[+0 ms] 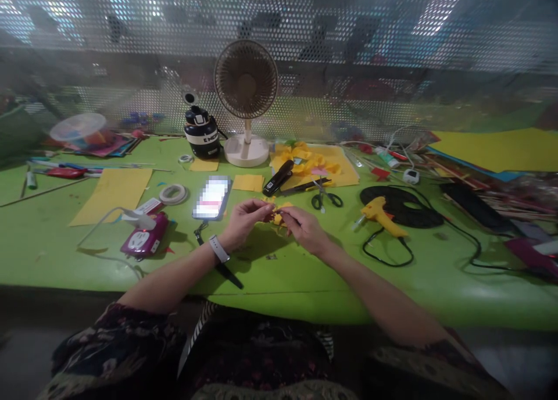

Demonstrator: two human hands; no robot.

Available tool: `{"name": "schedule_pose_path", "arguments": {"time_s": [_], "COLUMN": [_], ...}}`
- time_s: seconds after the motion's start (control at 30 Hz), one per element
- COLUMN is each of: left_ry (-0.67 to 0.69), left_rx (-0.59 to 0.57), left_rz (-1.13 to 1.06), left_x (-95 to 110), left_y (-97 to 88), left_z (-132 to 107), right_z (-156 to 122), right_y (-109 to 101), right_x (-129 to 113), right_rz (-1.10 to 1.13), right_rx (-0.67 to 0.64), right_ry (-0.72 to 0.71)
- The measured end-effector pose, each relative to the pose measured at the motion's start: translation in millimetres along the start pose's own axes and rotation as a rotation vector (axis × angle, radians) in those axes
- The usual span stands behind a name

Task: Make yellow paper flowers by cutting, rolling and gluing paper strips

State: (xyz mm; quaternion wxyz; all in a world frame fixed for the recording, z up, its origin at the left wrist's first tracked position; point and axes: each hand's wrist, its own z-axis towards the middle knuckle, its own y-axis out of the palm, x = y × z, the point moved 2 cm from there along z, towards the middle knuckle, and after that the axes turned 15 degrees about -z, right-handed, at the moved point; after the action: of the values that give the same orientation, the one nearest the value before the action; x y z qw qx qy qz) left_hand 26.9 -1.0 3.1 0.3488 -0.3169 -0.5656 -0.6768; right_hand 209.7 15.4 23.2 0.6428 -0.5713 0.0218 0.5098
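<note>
Both hands meet mid-table, fingertips nearly touching: left hand [249,220] has thumb and index pinched shut, right hand [306,228] pinched the same way, other fingers curled in. Between them is a small yellow piece [278,218], apparently held from both sides (tips cover most of it, so exact grip and outline can't be told). It sits right at the fingertips, directly between the hands, about equally near each; long axis not readable at this size. Looks like thin, crinkly paper with ragged edges. Just beyond the hands: black stapler [278,178], long axis slanting away to the right, and dark-handled scissors [323,200], loops toward the person. Behind those, curled soft yellow strips [300,154] heaped on a flat sheet. Left of the hands: smooth flat phone [211,197], screen lit; ring-shaped tape roll [174,202]; glossy purple power block [148,237]. Right: yellow plastic glue gun [381,214] lying partly on a black disc-like mat [429,216], nearer the right hand. Far side: round-caged fan [246,80] beside a squat dark bottle [203,137]. All on a smooth green tabletop [270,281].
</note>
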Motion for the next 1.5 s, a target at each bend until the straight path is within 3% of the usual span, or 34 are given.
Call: {"name": "schedule_pose_path", "arguments": {"time_s": [0.23, 0.6, 0.93, 1.07, 1.2, 1.5], "left_ry": [-0.011, -0.023, 0.045, 0.042, -0.002, -0.072], "left_rx": [0.029, 0.083, 0.182, 0.195, 0.147, 0.087], "left_rz": [0.026, 0.004, -0.026, 0.027, 0.098, 0.117], "left_x": [2.8, 2.5, 19.6, 20.6, 15.4, 7.4], "left_y": [3.2, 2.0, -2.8, -6.7, -8.8, -10.4], "left_z": [-0.2, 1.4, 8.3, 9.3, 8.2, 6.8], "right_z": [1.6, 2.4, 6.4, 12.5, 17.5, 18.4], "right_y": [-3.3, -3.4, -12.7, -28.9, -41.0, -41.6], "right_x": [-3.1, 0.0, 12.9, 26.8, 41.0, 46.7], "right_rz": [-0.085, -0.112, -0.237, -0.418, -0.686, -0.827], "right_rx": [0.031, 0.047, 0.061, 0.021, -0.124, -0.16], "right_ry": [-0.094, -0.082, -0.079, 0.138, 0.413, 0.518]}}
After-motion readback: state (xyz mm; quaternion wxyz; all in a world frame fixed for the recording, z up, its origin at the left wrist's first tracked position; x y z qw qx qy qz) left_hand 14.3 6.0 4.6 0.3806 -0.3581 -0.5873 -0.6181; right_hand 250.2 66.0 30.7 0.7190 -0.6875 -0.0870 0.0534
